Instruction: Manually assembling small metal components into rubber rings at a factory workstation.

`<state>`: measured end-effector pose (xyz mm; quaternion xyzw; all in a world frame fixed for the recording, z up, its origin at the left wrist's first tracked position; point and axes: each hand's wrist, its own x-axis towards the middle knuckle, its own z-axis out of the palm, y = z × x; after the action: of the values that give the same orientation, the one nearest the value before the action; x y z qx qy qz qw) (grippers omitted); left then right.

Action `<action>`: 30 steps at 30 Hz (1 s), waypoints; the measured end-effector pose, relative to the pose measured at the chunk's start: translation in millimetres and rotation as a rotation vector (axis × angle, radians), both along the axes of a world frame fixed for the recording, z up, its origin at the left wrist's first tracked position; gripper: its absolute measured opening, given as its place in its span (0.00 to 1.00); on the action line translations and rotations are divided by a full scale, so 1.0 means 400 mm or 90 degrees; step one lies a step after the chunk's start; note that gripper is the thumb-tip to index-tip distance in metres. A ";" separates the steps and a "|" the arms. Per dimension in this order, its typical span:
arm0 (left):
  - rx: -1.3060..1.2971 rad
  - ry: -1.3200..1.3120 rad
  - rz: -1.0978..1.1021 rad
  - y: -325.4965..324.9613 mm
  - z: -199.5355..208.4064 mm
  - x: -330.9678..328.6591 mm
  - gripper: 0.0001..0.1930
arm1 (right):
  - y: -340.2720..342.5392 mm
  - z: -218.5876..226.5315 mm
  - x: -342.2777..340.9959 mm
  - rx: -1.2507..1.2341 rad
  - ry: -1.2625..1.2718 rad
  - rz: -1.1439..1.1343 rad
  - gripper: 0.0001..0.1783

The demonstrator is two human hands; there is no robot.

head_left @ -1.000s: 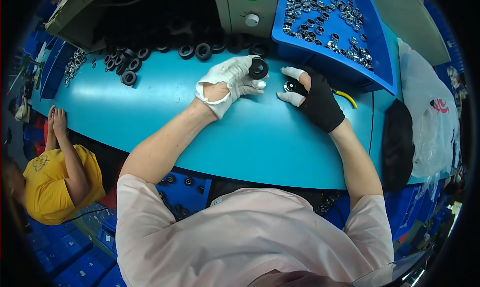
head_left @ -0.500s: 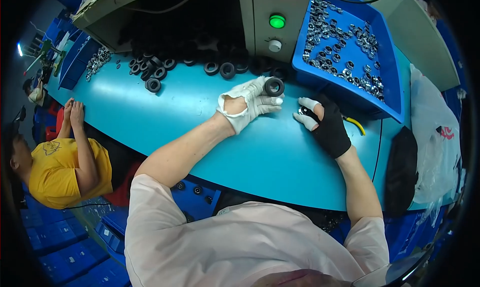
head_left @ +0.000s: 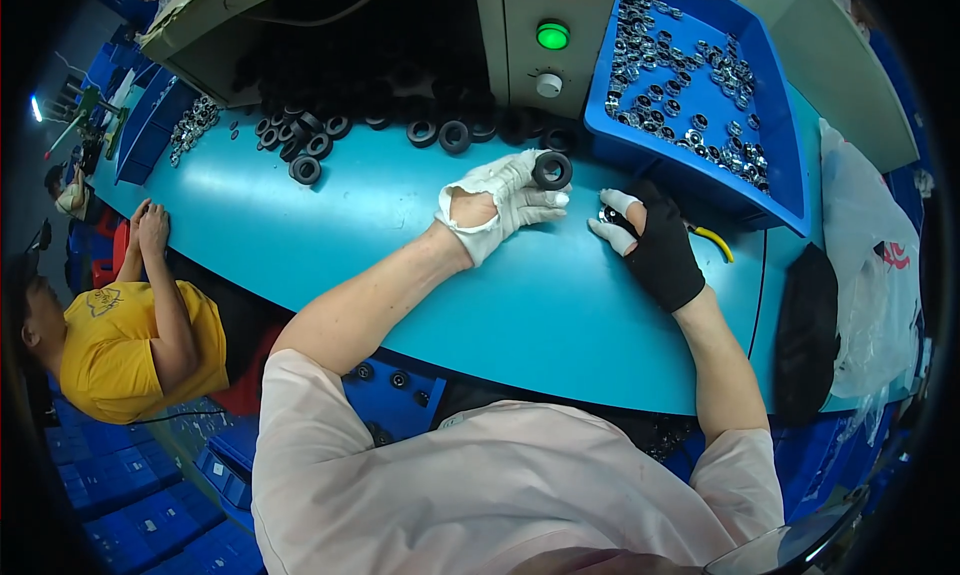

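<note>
My left hand (head_left: pixel 500 207), in a white glove torn open over the back, is closed on a black rubber ring (head_left: pixel 552 186), held up near its thumb and forefinger. The other fingers stretch to the right over the turquoise table (head_left: pixel 530 325). Across a small gap, my right hand (head_left: pixel 660 255) wears a black fingerless glove with white covers on the thumb and finger. It pinches a small shiny black-and-chrome round part (head_left: pixel 608 215), half hidden by the fingers. Just right of that hand lies a tool with a yellow handle (head_left: pixel 714 242).
A blue bin (head_left: pixel 700 197) of chrome parts stands at the back right. Loose rubber rings (head_left: pixel 306 170) lie before a grey machine housing (head_left: pixel 545 63) with a lit green button. A plastic bag (head_left: pixel 870 295) and black cloth (head_left: pixel 806 335) lie right. A person in yellow (head_left: pixel 135 345) sits left.
The view has shifted slightly. Both hands keep nearly the same pose and hold the same parts; the rubber ring is tilted a little differently.
</note>
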<state>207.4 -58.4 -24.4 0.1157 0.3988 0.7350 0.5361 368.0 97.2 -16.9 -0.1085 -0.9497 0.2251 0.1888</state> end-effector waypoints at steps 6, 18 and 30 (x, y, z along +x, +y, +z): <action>-0.011 0.006 0.000 0.003 -0.001 -0.002 0.21 | 0.011 -0.008 0.000 -0.004 0.018 0.022 0.15; 0.203 -0.300 -0.237 -0.012 -0.010 -0.035 0.24 | 0.008 -0.024 -0.012 -0.020 0.195 0.014 0.16; 0.297 -0.225 -0.352 -0.024 -0.004 -0.036 0.29 | 0.012 -0.033 -0.016 -0.017 0.180 -0.002 0.16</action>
<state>193.1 -68.2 -26.1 0.2094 0.0768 0.6422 0.7334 361.5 101.9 -30.1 -0.0797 -0.9104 0.2507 0.3195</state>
